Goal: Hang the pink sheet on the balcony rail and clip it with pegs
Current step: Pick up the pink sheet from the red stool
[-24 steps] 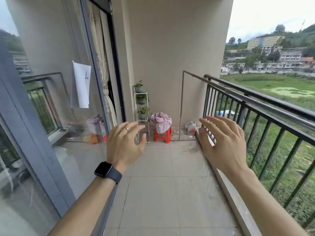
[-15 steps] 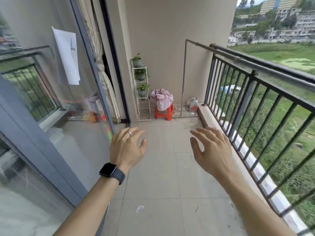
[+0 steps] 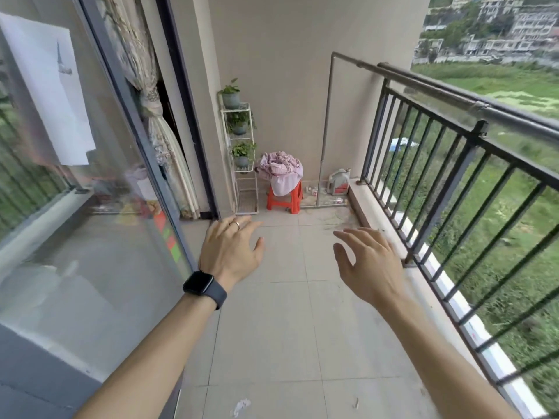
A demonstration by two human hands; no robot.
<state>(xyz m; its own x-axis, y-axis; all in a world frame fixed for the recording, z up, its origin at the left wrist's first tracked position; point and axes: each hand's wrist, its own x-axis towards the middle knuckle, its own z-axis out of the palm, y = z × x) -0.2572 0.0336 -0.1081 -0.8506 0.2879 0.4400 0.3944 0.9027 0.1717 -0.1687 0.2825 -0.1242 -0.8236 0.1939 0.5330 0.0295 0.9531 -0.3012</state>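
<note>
A narrow balcony with a pale tiled floor (image 3: 272, 343) runs toward a beige far wall, with a glass sliding door (image 3: 90, 237) on the left and the black balcony rail (image 3: 465, 140) on the right. At the far end, the pink sheet (image 3: 282, 170) lies bunched on a red stool (image 3: 286, 201), just beside a white plant rack (image 3: 242, 152). The left hand (image 3: 231, 249) and the right hand (image 3: 370, 261) hover over the floor, fingers spread, holding nothing.

L hand (image 3: 231, 252) out front, fingers spread, empty | R hand (image 3: 367, 261) same, palm down
</note>
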